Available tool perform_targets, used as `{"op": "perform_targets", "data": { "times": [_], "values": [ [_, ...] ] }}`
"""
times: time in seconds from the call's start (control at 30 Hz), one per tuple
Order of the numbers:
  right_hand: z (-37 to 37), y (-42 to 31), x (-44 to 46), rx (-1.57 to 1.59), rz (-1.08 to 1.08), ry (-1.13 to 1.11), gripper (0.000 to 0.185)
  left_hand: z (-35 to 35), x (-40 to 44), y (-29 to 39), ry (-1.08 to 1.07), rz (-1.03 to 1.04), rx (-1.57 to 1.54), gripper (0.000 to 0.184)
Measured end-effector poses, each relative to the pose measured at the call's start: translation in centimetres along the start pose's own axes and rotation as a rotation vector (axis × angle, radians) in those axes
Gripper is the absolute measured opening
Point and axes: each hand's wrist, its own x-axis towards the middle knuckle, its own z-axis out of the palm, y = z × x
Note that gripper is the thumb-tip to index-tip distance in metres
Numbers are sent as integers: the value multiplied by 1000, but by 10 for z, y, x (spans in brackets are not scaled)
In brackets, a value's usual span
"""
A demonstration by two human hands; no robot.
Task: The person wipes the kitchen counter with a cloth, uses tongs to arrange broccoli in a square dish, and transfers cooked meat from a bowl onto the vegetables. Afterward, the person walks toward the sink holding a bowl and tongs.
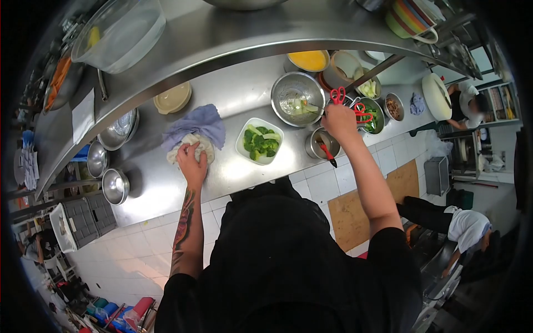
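My left hand [192,158] rests with fingers spread on a crumpled cream cloth [187,145], beside a purple cloth [202,125] on the steel counter. My right hand [340,121] is closed near the rim of a large steel bowl [282,99], around a metal handle whose end reaches into the bowl. Red-handled scissors [338,95] show just beyond that hand. Between my hands sits a white square bowl [260,141] of broccoli. Below my right hand, a smaller steel pot [315,145] holds a red-and-black-handled tool [328,156].
Bowls of yellow liquid [308,60], green vegetables [373,117] and brown pieces [393,107] line the counter's right. Steel bowls [115,186] stand at left. An overhead shelf [222,47] crosses the top. Two people [468,226] [471,105] are at right, another [39,246] far left.
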Motion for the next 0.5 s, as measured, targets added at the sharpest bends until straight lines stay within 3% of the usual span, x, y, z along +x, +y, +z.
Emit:
{"op": "perform_targets", "data": {
  "times": [0.23, 0.43, 0.5],
  "values": [
    [1, -2, 28, -196, -157, -108, 17, -2, 0, 2, -1, 1, 0, 40],
    [-2, 19, 34, -110, 23, -165, 18, 1, -1, -4, 4, 2, -5, 41],
    [3, 26, 30, -91, -13, -140, 17, -2, 0, 1, 2, -18, -2, 41]
  ]
}}
